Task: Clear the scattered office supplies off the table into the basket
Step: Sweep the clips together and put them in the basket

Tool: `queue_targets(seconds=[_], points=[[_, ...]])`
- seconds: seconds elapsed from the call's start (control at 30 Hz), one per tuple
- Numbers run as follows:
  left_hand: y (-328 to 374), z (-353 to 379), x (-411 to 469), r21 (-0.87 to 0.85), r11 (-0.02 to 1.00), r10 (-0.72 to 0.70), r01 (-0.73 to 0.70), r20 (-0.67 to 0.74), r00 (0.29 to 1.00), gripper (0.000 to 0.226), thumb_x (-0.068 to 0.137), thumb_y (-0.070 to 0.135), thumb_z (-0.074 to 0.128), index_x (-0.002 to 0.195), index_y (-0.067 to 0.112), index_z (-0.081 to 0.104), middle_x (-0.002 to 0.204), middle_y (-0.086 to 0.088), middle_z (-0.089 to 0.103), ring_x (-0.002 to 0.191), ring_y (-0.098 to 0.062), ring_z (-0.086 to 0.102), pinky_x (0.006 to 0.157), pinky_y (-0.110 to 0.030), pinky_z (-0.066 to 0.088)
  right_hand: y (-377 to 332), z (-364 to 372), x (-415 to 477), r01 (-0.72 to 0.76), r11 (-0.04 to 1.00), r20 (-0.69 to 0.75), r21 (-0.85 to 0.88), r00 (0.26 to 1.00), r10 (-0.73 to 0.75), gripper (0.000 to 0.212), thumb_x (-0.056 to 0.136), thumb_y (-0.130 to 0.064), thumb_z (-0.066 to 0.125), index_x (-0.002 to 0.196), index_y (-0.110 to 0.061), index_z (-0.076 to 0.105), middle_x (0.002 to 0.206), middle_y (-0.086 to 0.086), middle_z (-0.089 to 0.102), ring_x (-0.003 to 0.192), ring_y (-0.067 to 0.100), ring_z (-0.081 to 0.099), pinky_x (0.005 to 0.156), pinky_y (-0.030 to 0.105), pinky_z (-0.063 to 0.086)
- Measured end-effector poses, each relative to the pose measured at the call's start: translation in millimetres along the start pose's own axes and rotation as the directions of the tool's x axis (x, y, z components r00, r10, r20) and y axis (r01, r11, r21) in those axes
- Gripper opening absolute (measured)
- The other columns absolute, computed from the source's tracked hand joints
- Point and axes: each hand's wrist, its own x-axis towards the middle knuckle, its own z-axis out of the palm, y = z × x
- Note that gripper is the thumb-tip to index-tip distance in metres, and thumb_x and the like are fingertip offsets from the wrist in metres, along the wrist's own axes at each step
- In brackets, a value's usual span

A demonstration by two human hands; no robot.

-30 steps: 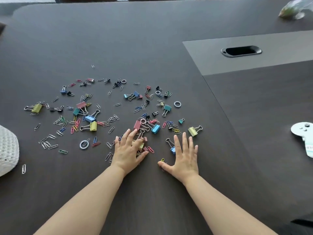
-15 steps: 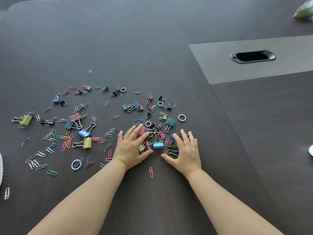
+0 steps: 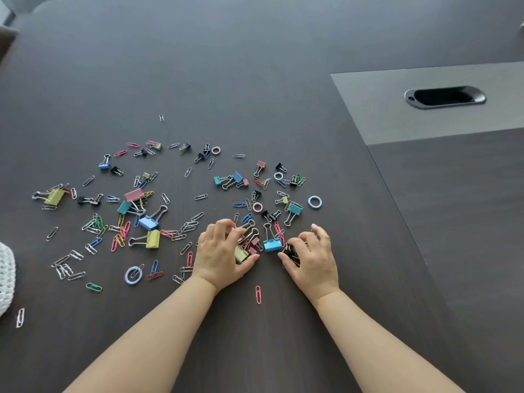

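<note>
Fingers [image 3: 226, 226] of the left hand [image 3: 219, 253] are curled into a claw, thumb tucked low, closing round a tangle of clips and gripping a yellow-green binder clip [image 3: 241, 255] of folded painted metal; the right hand [image 3: 312, 256] mirrors it, knuckles bent, thumb and fingers pinching a little knot of black binder clips [image 3: 289, 252] mixed with thin wire; both bare forearms come in from the bottom edge, wrists low over the counter [image 3: 255, 80], which is dark, matt and wood-grained; between the two hands sits a light blue binder clip [image 3: 272, 245], its wire handles pointing away from the person; near the wrists lies one pink paper clip [image 3: 258, 294] on its own; the other supplies fan out to the left and beyond the hands; a yellow binder clip [image 3: 153, 238] and a blue binder clip [image 3: 148, 222] lie close together, a pink binder clip [image 3: 133, 195] beyond them, an olive binder clip [image 3: 55, 196] far left; a pale blue ring [image 3: 314, 201] lies flat past the right hand; silver and coloured wire paper clips are strewn all through; the basket [image 3: 4, 276], white open mesh, shows only as a sliver at the left edge, well apart from both hands, with a silver paper clip [image 3: 20, 317] near it; far right, a smooth grey panel [image 3: 397, 114] is set in the counter, holding an oval cable grommet [image 3: 445, 97].
</note>
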Motion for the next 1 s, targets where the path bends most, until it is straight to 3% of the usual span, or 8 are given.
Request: queue_targets(seconds=[0.17,0.37,0.53,0.63,0.73,0.8,0.87,1.0], points=[[2,-2,-8,-0.022,0.999,0.045,-0.045,-0.005,0.999,0.048,0.065,0.061,0.048,0.096,0.024,0.048,0.103,-0.002,0.059,0.093,-0.024,0.047,0.074,-0.042,0.048,-4,-2,-5,-0.078,0.996,-0.002,-0.037,0.997,0.078,0.044,0.073,-0.057,0.049,0.089,-0.019,0.064,0.096,0.005,0.061,0.106,0.028,0.044,0.08,0.041,0.05],[2,-4,-20,-0.021,0.999,0.041,-0.041,0.001,0.999,0.058,0.064,0.063,0.047,0.106,0.024,0.046,0.086,-0.005,0.055,0.07,-0.025,0.054,0.062,-0.037,0.049,-12,-7,-6,-0.161,0.983,0.083,-0.084,0.982,0.168,0.044,0.069,-0.055,0.066,0.084,-0.014,0.058,0.096,0.009,0.056,0.1,0.033,0.051,0.08,0.044,0.05],[1,-4,-21,0.041,0.998,0.047,-0.048,0.027,0.999,0.076,0.066,0.071,0.042,0.12,0.019,0.057,0.085,-0.005,0.054,0.071,-0.023,0.054,0.062,-0.036,0.051,-14,-24,-9,-0.191,0.978,0.292,0.078,0.943,0.161,0.083,0.066,-0.076,0.021,0.129,-0.026,0.042,0.146,0.001,0.027,0.139,0.022,0.006,0.11,0.044,0.023],[3,-5,-21,0.038,0.998,0.055,-0.055,0.0,0.998,0.07,0.067,0.07,0.041,0.116,0.023,0.06,0.085,-0.005,0.052,0.069,-0.023,0.054,0.058,-0.035,0.051,0,-33,-17,-0.067,0.996,0.368,0.06,0.929,0.04,0.091,0.062,-0.079,0.021,0.142,-0.034,0.023,0.155,-0.007,0.005,0.141,0.017,-0.013,0.114,0.044,0.013],[2,-5,-20,0.028,0.993,0.117,-0.116,-0.032,0.993,0.059,0.069,0.068,0.041,0.115,0.034,0.053,0.089,-0.002,0.04,0.066,-0.023,0.052,0.054,-0.033,0.049,14,-32,-25,0.031,0.999,0.421,-0.008,0.907,-0.025,0.089,0.063,-0.08,0.024,0.142,-0.038,0.021,0.155,-0.007,0.007,0.142,0.019,-0.007,0.115,0.043,0.011],[0,-3,-21,0.001,0.986,0.166,-0.167,-0.048,0.985,0.054,0.071,0.07,0.041,0.105,0.033,0.061,0.09,0.0,0.034,0.065,-0.025,0.051,0.055,-0.031,0.05,18,-27,-27,0.035,0.999,0.332,-0.036,0.943,-0.021,0.079,0.067,-0.076,0.03,0.133,-0.033,0.043,0.144,0.0,0.037,0.133,0.021,0.02,0.107,0.047,0.033],[-1,-3,-22,-0.019,0.984,0.174,-0.175,-0.051,0.983,0.062,0.074,0.075,0.036,0.089,0.025,0.07,0.09,-0.001,0.034,0.065,-0.026,0.052,0.055,-0.032,0.05,15,-20,-26,0.04,0.998,0.195,-0.052,0.98,-0.03,0.065,0.071,-0.069,0.038,0.112,-0.025,0.062,0.113,0.003,0.059,0.107,0.021,0.036,0.083,0.044,0.053],[3,-5,-25,-0.049,0.992,0.114,-0.116,-0.046,0.992,0.051,0.066,0.07,0.046,0.081,0.024,0.064,0.09,-0.002,0.033,0.065,-0.028,0.054,0.052,-0.034,0.05,9,-11,-24,0.058,0.992,-0.007,-0.112,0.998,-0.059,0.049,0.072,-0.06,0.042,0.087,-0.019,0.064,0.082,0.001,0.059,0.084,0.02,0.037,0.068,0.035,0.048]])
